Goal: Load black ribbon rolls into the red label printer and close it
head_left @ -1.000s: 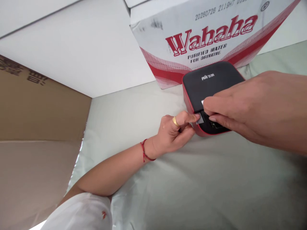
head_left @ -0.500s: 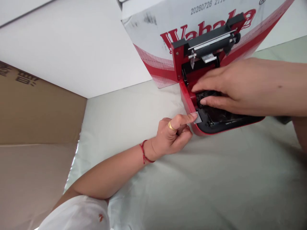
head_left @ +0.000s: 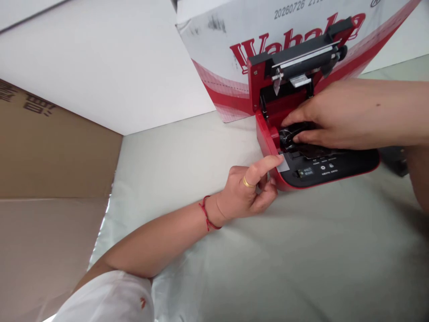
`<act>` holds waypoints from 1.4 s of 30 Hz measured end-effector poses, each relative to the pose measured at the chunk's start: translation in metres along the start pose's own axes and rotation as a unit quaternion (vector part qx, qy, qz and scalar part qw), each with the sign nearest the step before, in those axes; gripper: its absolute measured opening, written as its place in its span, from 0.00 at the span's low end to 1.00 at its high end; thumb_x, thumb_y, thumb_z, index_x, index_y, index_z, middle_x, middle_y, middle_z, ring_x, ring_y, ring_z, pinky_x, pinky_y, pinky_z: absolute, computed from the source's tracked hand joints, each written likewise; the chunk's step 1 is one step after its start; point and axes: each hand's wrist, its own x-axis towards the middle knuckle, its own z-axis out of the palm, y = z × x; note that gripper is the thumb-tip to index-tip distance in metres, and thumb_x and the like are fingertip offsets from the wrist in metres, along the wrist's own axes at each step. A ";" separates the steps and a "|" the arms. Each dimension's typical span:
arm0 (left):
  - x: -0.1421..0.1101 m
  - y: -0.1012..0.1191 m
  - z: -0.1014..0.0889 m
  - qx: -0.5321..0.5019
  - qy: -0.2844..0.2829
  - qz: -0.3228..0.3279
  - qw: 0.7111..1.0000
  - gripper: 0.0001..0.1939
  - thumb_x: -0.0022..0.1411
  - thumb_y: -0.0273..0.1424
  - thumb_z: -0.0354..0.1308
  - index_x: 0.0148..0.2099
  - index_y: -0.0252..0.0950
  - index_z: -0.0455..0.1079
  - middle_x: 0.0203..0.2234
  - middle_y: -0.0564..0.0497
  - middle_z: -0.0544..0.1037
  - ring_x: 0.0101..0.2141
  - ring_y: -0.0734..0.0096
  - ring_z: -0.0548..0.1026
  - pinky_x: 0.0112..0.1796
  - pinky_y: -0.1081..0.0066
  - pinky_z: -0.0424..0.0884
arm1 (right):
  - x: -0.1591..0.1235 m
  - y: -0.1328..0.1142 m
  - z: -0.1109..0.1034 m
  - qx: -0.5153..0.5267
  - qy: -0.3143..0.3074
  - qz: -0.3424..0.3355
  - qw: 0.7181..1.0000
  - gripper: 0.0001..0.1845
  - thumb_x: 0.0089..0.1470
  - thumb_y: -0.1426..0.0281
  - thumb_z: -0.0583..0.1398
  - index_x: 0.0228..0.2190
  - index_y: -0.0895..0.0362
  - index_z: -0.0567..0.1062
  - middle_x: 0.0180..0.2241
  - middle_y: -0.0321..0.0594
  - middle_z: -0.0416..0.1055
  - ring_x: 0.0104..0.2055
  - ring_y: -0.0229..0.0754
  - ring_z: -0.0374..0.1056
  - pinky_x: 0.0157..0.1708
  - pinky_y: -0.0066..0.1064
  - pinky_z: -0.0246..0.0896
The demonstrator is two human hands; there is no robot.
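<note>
A red and black label printer (head_left: 335,169) sits on a pale cloth-covered surface (head_left: 268,264), its lid (head_left: 301,58) standing up and showing a roller bar. My left hand (head_left: 250,192), with a gold ring and a red wrist cord, is curled at the printer's front left corner. Its index finger lies on a small grey tab (head_left: 284,166), pinching it there. My right hand (head_left: 338,116) reaches into the uncovered compartment, thumb and fingers closed around something dark and glossy that I cannot make out.
A white and red "Wahaha" water carton (head_left: 228,58) stands right behind the printer. A brown cardboard box (head_left: 50,170) fills the left side. A white panel (head_left: 117,67) rises at the back. My white sleeve (head_left: 110,299) shows at the bottom.
The printer's lid, closed a second ago, has swung up. My right hand moved from the lid's front edge into the compartment. My left hand stays at the grey tab.
</note>
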 end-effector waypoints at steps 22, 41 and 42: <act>0.000 -0.002 -0.003 0.003 -0.041 0.010 0.999 0.38 0.68 0.17 0.55 0.77 0.34 0.58 0.28 0.61 0.73 0.22 0.79 0.69 0.26 0.78 0.69 | 0.010 0.009 0.010 -0.034 0.010 0.017 0.999 0.17 0.64 0.54 0.66 0.49 0.47 0.88 0.31 0.36 0.79 0.31 0.36 0.70 0.35 0.33 0.54; 0.000 -0.002 -0.004 0.010 -0.047 0.011 0.999 0.37 0.69 0.17 0.55 0.78 0.35 0.57 0.29 0.60 0.73 0.22 0.79 0.67 0.25 0.78 0.68 | 0.006 0.001 0.003 -0.016 -0.040 0.060 0.997 0.14 0.67 0.63 0.65 0.51 0.43 0.86 0.34 0.36 0.79 0.35 0.43 0.73 0.38 0.39 0.60; 0.000 -0.002 -0.004 0.013 -0.048 0.010 0.999 0.37 0.69 0.17 0.55 0.78 0.36 0.57 0.29 0.60 0.73 0.22 0.79 0.67 0.26 0.78 0.68 | 0.006 0.002 0.003 -0.011 -0.040 0.061 0.997 0.14 0.66 0.64 0.66 0.51 0.42 0.87 0.34 0.35 0.79 0.35 0.43 0.73 0.39 0.38 0.60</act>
